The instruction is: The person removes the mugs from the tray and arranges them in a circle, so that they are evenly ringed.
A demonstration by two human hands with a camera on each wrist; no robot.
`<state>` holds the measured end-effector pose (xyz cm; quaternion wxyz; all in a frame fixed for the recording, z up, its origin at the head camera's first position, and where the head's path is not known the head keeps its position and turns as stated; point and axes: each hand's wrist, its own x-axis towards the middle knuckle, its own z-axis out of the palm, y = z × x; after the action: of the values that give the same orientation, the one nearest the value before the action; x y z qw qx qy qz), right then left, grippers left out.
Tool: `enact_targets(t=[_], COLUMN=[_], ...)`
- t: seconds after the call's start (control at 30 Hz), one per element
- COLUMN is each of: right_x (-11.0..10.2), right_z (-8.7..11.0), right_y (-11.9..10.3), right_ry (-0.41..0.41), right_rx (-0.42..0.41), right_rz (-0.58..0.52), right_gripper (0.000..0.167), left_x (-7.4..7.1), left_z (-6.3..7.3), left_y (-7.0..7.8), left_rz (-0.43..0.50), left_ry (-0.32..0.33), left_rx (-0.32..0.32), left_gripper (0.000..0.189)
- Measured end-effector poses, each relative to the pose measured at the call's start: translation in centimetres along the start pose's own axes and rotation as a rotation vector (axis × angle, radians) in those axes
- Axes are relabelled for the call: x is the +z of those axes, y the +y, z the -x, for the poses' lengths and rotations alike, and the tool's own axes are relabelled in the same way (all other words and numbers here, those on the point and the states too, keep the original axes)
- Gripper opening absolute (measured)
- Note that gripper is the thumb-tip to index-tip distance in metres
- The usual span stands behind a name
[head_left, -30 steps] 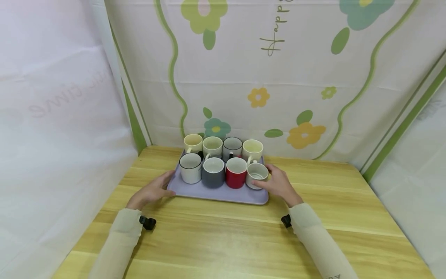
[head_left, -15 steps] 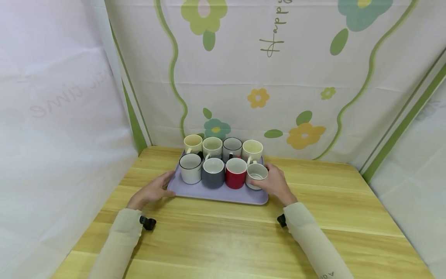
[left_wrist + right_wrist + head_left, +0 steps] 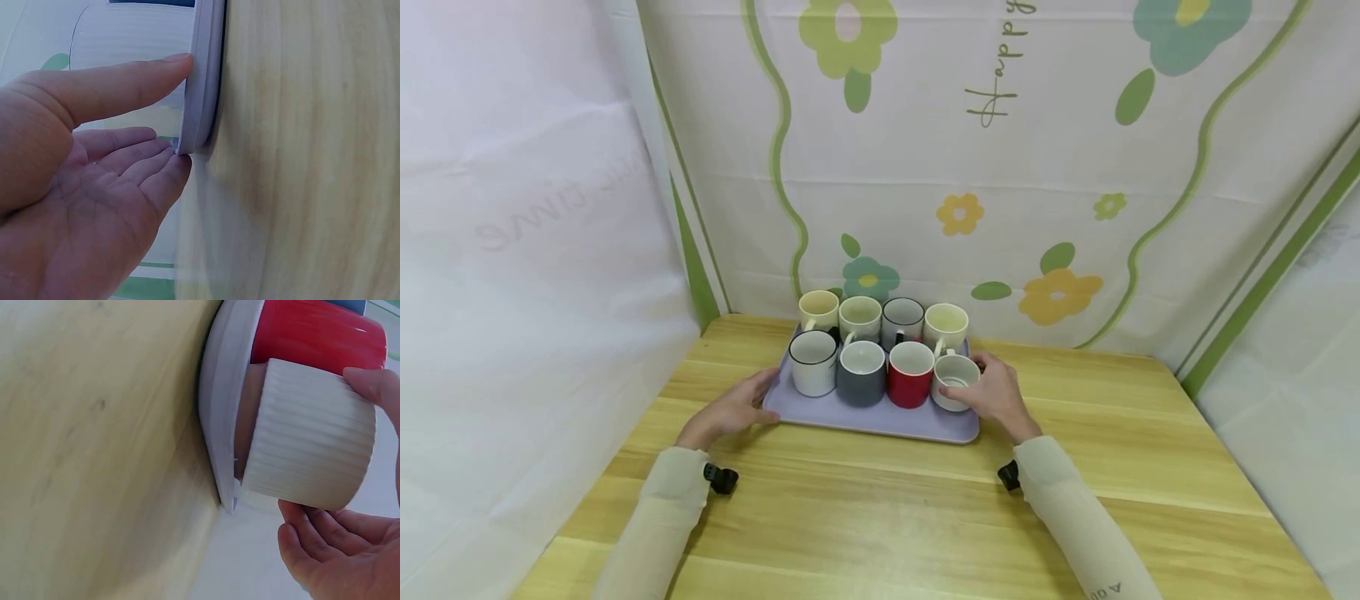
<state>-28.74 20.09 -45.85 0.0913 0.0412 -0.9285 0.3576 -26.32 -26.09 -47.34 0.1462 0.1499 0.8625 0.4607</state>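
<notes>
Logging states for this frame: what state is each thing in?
Lavender plastic tray: flat on the wooden table, carrying eight mugs.
White ribbed ceramic mug: upright on the tray's front right corner, gripped.
Red ceramic mug: upright, untouched.
Grey ceramic mug: upright, untouched.
Left hand: fingers straight, touching the tray's left edge.
Right hand: thumb and fingers round the ribbed mug.

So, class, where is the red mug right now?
In the head view, the red mug stands in the tray's front row, between the grey mug and the ribbed mug.
</notes>
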Motion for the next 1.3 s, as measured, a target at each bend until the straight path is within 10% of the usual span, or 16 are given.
enact_targets(t=[0.37,1.3], right_x=[-3.4,-13.7], right_z=[-0.3,-1.0], right_y=[0.2,10.2], right_ry=[0.02,0.051], right_rx=[-0.024,0.007], right_rz=[-0.018,0.092], right_gripper=[0.072,0.078], left_x=[0.0,0.1], left_z=[0.0,0.1], left_y=[0.0,-0.1], left_rz=[-0.011,0.0], left_ry=[0.007,0.008], left_rx=[-0.004,-0.005], left_gripper=[0.087,0.087])
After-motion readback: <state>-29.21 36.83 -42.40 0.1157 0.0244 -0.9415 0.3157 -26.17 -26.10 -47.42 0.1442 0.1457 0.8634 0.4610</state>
